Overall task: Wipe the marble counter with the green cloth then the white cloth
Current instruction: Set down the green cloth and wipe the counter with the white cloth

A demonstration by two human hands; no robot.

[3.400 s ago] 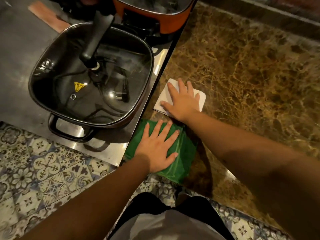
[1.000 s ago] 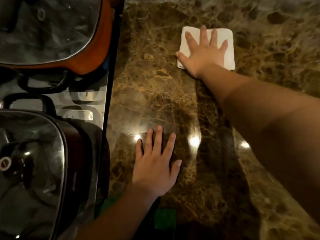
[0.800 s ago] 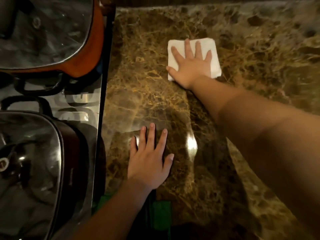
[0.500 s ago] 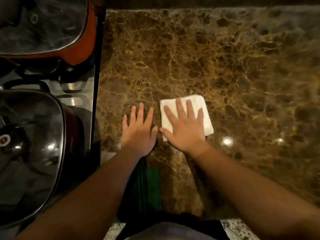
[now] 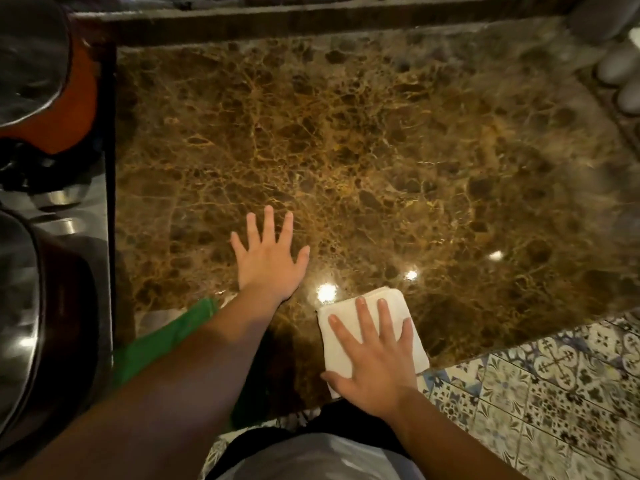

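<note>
- The white-cloth pass looks under way: the right hand (image 5: 375, 355) presses flat, fingers straight, on the white cloth (image 5: 372, 332) at the desk's (image 5: 381, 150) near edge.
- The left hand (image 5: 268, 258) rests spread on bare marble, holding nothing.
- The green cloth (image 5: 162, 344) lies at the near-left corner.
- Next, probably a sweep over unwiped marble.
- No writing is legible.

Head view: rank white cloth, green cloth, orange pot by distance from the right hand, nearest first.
1. white cloth: directly under the right hand, at the counter's near edge.
2. green cloth: to the left, past the left forearm, by the counter's near left corner.
3. orange pot: far upper left, off the marble.
</note>
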